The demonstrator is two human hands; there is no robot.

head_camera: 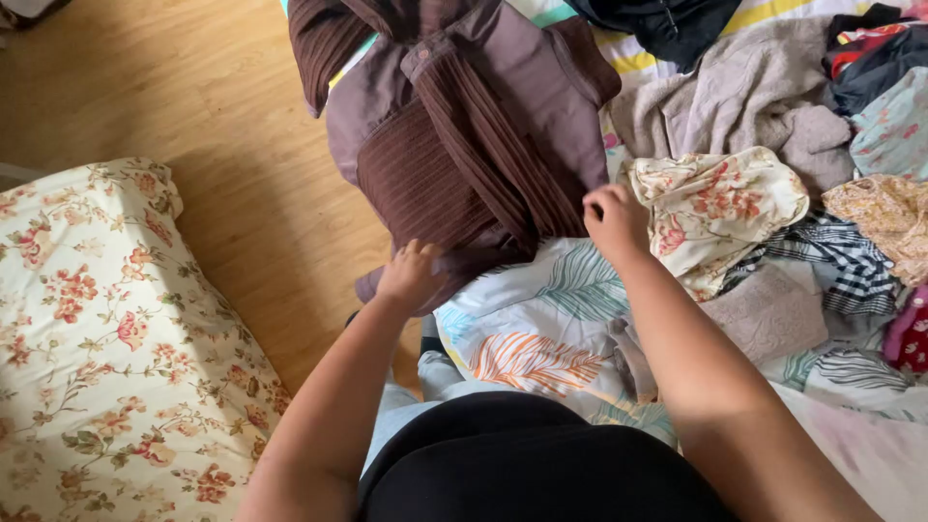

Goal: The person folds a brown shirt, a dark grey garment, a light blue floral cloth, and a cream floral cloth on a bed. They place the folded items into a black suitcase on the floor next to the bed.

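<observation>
A brown garment (464,126) with ribbed panels lies spread over the edge of a bed, part of it hanging toward the floor. My left hand (411,273) grips its lower left hem. My right hand (614,217) is closed on the garment's lower right edge, beside a cream floral cloth (720,208). Under both hands lies a white sheet with leaf prints (541,329).
A heap of clothes covers the bed at right: a beige fleece (735,92), a black-and-white checked piece (841,256), a black item (667,24) at the top. A floral pillow (97,348) lies at left on the wooden floor (193,87).
</observation>
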